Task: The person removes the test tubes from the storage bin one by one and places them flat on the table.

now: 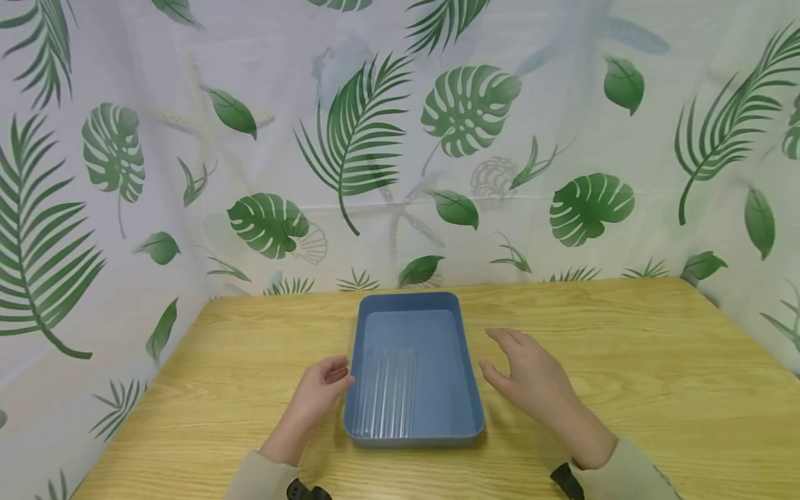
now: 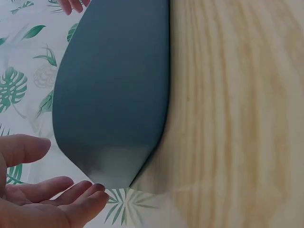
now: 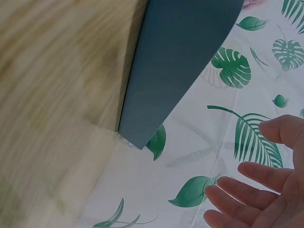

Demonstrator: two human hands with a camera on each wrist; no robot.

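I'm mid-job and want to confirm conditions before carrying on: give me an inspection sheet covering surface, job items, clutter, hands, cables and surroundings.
Surface: wood-grain table, tray resting on it.
Job items: blue tray; clear tube-like strips lie lengthwise in its left part, toward the near end.
Clutter: nothing seen.
Left hand: beside the tray's left wall; contact unclear.
Right hand: right of the tray, apart from it, holding nothing.
Cables: nothing seen.
Surroundings: white backdrop with green leaf print behind and at both sides.

Dressed in pale beige sleeves [image 1: 625,473], thinly dark-marked on the right; fitted with black bands [image 1: 567,481] left and right.
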